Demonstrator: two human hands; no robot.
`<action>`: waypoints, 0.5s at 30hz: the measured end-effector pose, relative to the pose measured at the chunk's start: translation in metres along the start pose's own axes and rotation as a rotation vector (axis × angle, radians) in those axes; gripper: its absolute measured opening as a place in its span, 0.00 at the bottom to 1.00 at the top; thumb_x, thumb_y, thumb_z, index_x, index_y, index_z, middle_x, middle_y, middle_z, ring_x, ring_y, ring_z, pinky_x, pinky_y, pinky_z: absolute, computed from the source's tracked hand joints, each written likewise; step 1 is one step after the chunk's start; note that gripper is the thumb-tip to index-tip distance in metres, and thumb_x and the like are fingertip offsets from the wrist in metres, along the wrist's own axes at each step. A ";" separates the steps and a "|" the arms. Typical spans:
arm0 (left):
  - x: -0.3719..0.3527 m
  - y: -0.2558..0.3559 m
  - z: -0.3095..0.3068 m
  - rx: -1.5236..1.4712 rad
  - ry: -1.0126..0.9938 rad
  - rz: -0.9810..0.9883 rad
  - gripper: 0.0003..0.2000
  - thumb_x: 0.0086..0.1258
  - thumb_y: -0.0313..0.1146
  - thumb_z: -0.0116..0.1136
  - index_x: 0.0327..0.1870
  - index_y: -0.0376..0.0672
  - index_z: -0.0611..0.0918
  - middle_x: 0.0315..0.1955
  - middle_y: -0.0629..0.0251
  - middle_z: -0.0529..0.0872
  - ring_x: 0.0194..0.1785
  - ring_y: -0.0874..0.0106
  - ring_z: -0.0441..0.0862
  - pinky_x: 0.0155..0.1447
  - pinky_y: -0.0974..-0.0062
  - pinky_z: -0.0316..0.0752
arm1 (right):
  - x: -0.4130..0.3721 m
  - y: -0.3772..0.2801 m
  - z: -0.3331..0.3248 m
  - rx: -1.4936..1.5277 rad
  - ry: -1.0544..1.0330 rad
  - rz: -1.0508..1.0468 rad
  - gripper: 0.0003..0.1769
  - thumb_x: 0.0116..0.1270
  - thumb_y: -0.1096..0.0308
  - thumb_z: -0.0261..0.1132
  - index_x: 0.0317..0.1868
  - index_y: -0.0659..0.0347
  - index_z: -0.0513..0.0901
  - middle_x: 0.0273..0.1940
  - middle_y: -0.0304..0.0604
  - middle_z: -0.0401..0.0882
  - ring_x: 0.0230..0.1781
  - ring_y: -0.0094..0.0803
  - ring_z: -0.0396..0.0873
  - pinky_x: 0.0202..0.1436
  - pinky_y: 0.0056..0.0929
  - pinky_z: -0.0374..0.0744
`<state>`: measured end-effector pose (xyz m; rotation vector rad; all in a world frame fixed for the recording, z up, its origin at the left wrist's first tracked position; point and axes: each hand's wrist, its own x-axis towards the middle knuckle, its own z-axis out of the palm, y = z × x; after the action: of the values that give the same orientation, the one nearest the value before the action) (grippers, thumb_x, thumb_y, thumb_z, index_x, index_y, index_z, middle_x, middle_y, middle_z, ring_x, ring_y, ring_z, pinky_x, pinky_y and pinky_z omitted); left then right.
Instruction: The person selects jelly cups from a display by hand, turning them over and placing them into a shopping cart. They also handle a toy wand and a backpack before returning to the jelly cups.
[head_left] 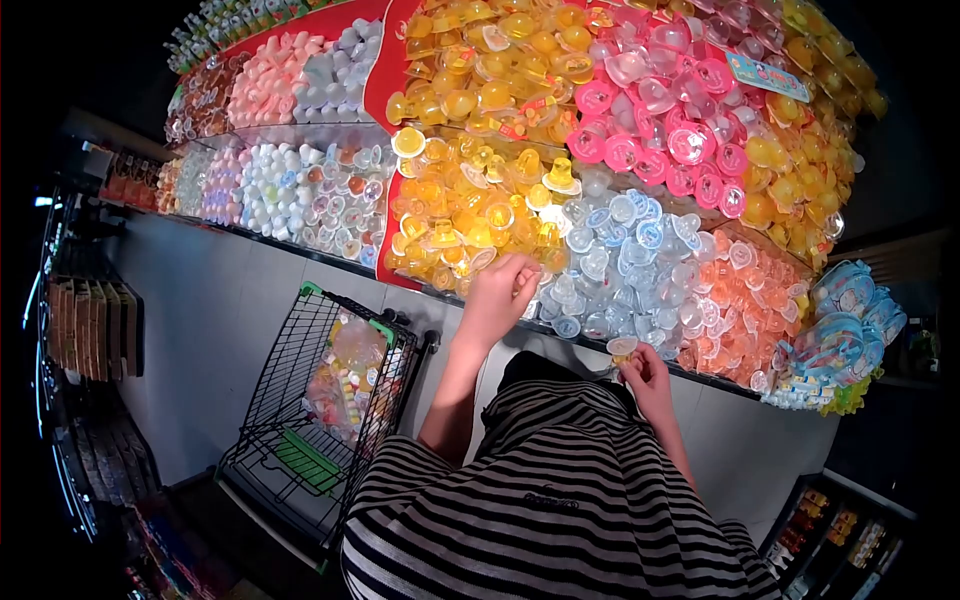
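Observation:
My left hand (507, 290) is over the front edge of the heap of yellow jelly cups (465, 215), near its border with the pale clear-blue jelly cups (625, 250). Its fingers are curled together, and whatever they may hold is hidden. Lower and to the right, my right hand (647, 377) pinches a small jelly cup (622, 346) with a whitish lid and a yellowish body. That cup is held in front of the display edge, close to the pale and orange jelly cups (745, 300).
A black wire shopping cart (270, 405) with green trim stands at the left, with a filled clear bag (350, 375) inside. Pink jelly cups (690, 140) lie farther back on the display. Blue packaged bags (850, 320) hang at its right end.

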<state>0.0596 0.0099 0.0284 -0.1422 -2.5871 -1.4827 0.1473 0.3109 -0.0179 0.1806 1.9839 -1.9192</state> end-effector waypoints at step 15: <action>-0.065 0.014 0.138 -0.939 -0.516 -0.403 0.19 0.81 0.30 0.52 0.67 0.36 0.68 0.57 0.57 0.79 0.58 0.67 0.81 0.64 0.69 0.76 | -0.004 -0.029 0.012 0.102 0.069 -0.038 0.23 0.67 0.77 0.69 0.62 0.66 0.76 0.40 0.33 0.84 0.38 0.18 0.81 0.44 0.18 0.79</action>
<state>0.1133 0.1356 -0.0404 -0.1174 -2.0311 -3.0536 0.1430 0.2983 0.0103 0.2411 1.9465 -2.0664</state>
